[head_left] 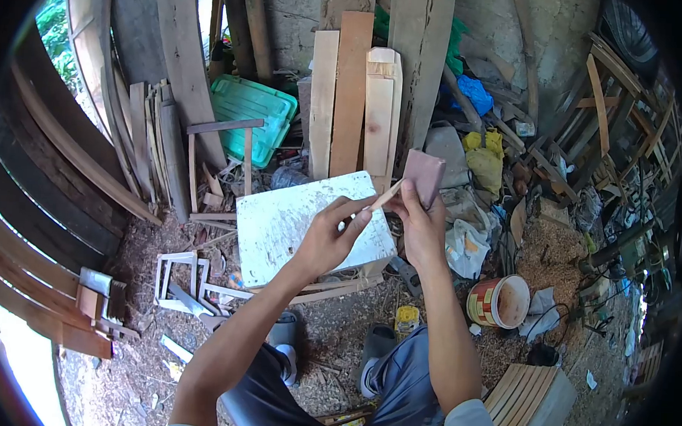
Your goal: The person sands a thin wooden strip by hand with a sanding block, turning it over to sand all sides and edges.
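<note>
My left hand (pixel 332 237) is closed on the near end of a small, thin, pale wooden piece (pixel 387 194). My right hand (pixel 422 230) grips a brownish-pink rectangular block (pixel 424 175), its thumb across the lower part. The far tip of the wooden piece lies close to the block, by my right thumb; whether they touch is hard to tell. Both hands are held above the right part of a white, paint-worn board (pixel 279 225). Some right-hand fingers are hidden behind the block.
Planks (pixel 350 99) lean on the wall ahead, beside a green plastic lid (pixel 252 118). A bucket (pixel 499 301) stands at the right, near slatted wood (pixel 521 400). White frames (pixel 182 278) lie at the left on shaving-covered ground.
</note>
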Motion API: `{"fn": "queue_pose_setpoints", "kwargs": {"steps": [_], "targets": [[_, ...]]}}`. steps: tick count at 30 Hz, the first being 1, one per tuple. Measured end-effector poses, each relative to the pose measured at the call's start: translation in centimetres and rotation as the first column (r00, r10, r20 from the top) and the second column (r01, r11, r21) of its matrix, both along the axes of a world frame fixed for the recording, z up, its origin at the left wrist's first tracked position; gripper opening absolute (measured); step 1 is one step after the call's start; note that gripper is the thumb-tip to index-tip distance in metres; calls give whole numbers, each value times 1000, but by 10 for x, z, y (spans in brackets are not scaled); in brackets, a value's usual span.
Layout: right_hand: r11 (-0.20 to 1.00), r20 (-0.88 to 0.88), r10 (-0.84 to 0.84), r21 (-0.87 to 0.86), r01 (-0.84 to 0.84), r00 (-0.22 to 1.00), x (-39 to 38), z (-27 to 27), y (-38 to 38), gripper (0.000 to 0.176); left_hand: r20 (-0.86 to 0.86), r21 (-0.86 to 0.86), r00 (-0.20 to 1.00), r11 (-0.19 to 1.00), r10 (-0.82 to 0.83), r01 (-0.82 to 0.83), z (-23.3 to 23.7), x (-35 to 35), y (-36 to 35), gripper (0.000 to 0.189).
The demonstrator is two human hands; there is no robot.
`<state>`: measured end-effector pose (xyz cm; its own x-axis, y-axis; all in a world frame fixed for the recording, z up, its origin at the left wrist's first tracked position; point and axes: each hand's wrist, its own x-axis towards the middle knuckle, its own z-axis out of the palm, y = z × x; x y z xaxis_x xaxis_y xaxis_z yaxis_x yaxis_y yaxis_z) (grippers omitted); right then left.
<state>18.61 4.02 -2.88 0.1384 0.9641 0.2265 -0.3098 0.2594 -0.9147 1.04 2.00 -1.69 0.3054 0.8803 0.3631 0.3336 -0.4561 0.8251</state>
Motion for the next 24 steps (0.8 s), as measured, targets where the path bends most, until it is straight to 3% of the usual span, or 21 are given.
{"fn": "queue_pose_setpoints", "kwargs": {"steps": [1, 2, 3, 4, 5, 6, 8, 10, 12, 14, 15, 16, 18, 20, 22, 24], "targets": [[1000, -3, 2, -3, -2, 1000, 4, -3, 2, 42, -11, 17, 999, 999, 30, -30, -12, -1, 5, 37], [993, 63, 25, -116, -17, 998, 9, -6, 3, 50, -15, 10, 999, 999, 31, -31, -24, -4, 8, 37], [973, 128, 57, -229, -26, 990, 13, -10, 3, 59, -163, 162, 980, 983, 111, -85, -36, -8, 13, 38], [972, 126, 60, -234, -29, 990, 19, -21, 8, 59, -293, 318, 933, 942, 208, -111, -48, -11, 19, 40], [957, 182, 41, -289, 13, 982, 24, -41, 16, 61, -297, 355, 932, 930, 208, -94, -65, -13, 26, 41], [939, 240, 26, -340, 59, 970, 31, -59, 23, 63, -298, 350, 932, 932, 208, -96, -70, -14, 26, 41], [927, 222, 90, -376, 0, 971, 46, -68, 25, 62, -321, 136, 935, 985, 148, -109, -75, -12, 29, 40], [871, 265, 256, -480, -103, 930, 57, -64, 21, 64, -310, 177, 940, 980, 144, -92, -91, -4, 32, 40], [872, 338, 242, -486, -52, 910, 66, -75, 26, 56, -299, 213, 945, 974, 135, -72, -104, 9, 37, 41], [787, 430, 262, -613, 66, 864, 85, -87, 31, 53, -358, 222, 928, 975, 103, -23, -116, 32, 41, 41], [714, 364, 207, -691, 114, 908, 82, -81, 27, 52, -375, 177, 922, 984, 93, -28, -116, 39, 43, 39], [710, 367, 203, -694, 122, 908, 86, -88, 29, 52, -371, 172, 925, 985, 85, -22, -116, 45, 45, 39], [705, 245, 190, -708, 41, 951, 85, -101, 31, 54, -557, 207, 825, 978, 96, 25, -118, 52, 48, 39], [735, 284, 239, -678, 18, 929, 82, -103, 26, 56, -572, 157, 816, 988, 82, 11, -129, 54, 50, 44], [743, 418, 289, -665, 73, 861, 81, -97, 24, 60, -514, 319, 842, 948, 163, 12, -140, 57, 51, 54], [751, 426, 242, -651, 110, 872, 82, -101, 21, 57, -543, 294, 830, 955, 128, 45, -145, 58, 50, 58]]}}
